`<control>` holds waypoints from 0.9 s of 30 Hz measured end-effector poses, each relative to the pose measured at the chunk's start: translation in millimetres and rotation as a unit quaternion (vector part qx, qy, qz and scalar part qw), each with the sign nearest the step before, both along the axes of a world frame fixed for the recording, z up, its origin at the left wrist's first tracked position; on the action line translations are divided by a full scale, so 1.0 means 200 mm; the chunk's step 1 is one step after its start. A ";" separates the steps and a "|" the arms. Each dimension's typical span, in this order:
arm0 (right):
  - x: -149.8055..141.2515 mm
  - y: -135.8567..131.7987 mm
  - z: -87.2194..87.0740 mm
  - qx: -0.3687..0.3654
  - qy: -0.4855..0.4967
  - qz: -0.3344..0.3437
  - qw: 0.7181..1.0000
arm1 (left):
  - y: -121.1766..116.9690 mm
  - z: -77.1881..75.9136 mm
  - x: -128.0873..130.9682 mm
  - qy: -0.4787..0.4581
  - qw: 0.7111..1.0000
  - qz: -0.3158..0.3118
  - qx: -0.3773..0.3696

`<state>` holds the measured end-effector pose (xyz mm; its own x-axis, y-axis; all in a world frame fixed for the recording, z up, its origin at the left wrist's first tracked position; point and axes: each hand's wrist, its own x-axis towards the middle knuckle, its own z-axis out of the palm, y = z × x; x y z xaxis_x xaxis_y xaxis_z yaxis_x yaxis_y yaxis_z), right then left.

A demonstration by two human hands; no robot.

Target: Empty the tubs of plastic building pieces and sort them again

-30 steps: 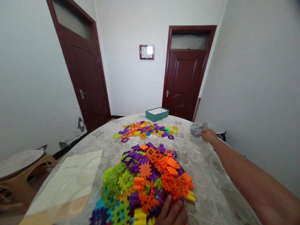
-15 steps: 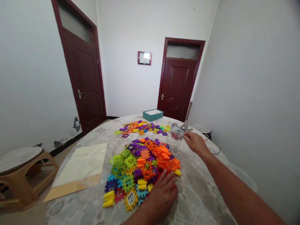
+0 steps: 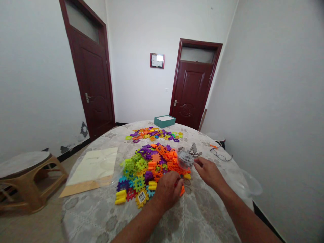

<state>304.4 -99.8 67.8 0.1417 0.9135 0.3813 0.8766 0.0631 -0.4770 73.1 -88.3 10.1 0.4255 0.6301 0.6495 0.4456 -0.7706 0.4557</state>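
Note:
A heap of colourful plastic interlocking blocks (image 3: 140, 164) lies mid-table, with orange, purple, green, blue and yellow pieces. My left hand (image 3: 169, 189) is over its near right side, fingers curled downward. An orange bit (image 3: 182, 191) shows by those fingertips; whatever they grip is hidden. My right hand (image 3: 208, 171) pinches the rim of a clear plastic bowl (image 3: 186, 159) full of grey blocks. The bowl is against the right side of the heap, and several grey pieces (image 3: 195, 150) appear just behind it.
Farther back are a second spread of blocks (image 3: 154, 134) and a teal box (image 3: 165, 121). Glasses (image 3: 221, 155) lie at the right. To the left are a paper sheet (image 3: 88, 165) and a clear lid (image 3: 109, 168). A stool (image 3: 32, 182) stands beside the table.
My right hand has drawn the bowl nearer and leftward to the heap. My left hand has gone from lying flat on the blocks to curled fingers. The glasses have come into view.

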 end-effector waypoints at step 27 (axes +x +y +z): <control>-0.06 0.00 -0.03 0.012 0.129 -0.026 0.991 | 0.06 -0.05 -0.04 -0.013 0.998 -0.037 0.056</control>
